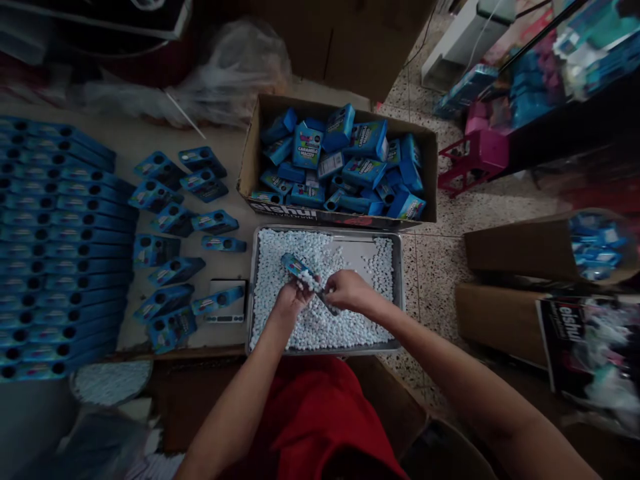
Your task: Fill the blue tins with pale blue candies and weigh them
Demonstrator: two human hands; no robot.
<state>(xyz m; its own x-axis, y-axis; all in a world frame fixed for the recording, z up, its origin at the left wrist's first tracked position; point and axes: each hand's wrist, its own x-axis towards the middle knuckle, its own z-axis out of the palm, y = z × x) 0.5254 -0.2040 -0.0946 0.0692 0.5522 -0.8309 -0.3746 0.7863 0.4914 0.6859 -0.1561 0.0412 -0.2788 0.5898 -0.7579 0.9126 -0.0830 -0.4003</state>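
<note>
Over a metal tray (pixel 401 287) of small white candies (pixel 275 243), my left hand (pixel 290 300) is closed around a small blue candy box (pixel 295 265). The box lies tilted, and white candies are heaped at its near end. My right hand (pixel 347 290) is closed on a grey scoop-like tool (pixel 329 307), close beside the box. Its handle is hidden in my fingers, and its exact shape is hard to make out. Left of the tray, another blue box rests on a small scale (pixel 234 311).
Behind the tray stands a cardboard carton (pixel 429 200) heaped with blue boxes. Several loose blue boxes (pixel 173 217) lie to the left, beside long stacked rows of boxes (pixel 75 227). A pink stool (pixel 483 157) and open cartons (pixel 515 243) stand on the floor at right.
</note>
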